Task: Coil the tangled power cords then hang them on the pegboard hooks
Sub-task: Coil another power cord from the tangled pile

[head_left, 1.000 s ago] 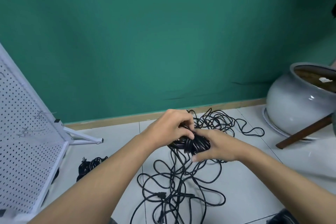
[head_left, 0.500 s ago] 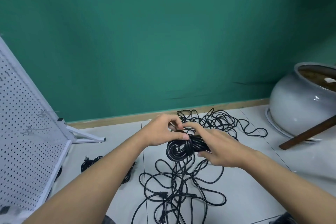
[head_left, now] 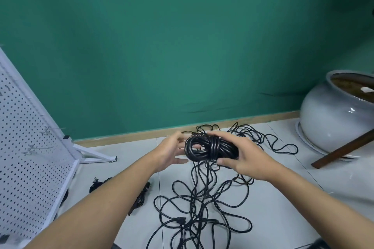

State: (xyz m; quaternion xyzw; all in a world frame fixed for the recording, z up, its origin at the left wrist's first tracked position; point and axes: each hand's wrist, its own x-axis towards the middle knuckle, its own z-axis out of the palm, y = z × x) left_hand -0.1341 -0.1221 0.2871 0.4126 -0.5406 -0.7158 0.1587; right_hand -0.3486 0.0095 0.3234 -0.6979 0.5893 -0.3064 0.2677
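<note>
A black coiled cord bundle is held in the air above the floor. My right hand grips its right end, thumb below and fingers over the top. My left hand is beside the bundle's left loop with fingers straight, touching or nearly touching it. Under my hands a tangle of black power cords spreads over the tiles, reaching back to the wall. A white pegboard with metal hooks leans at the left.
Another coiled black cord lies on the floor by the pegboard's foot, partly behind my left forearm. A large grey ceramic pot stands at the right with a brown wooden stick leaning against it. The green wall is close behind.
The bundle has been lifted and turned so its wraps show. My left hand let go of the cord and spread its fingers. My right hand now holds the bundle alone.
</note>
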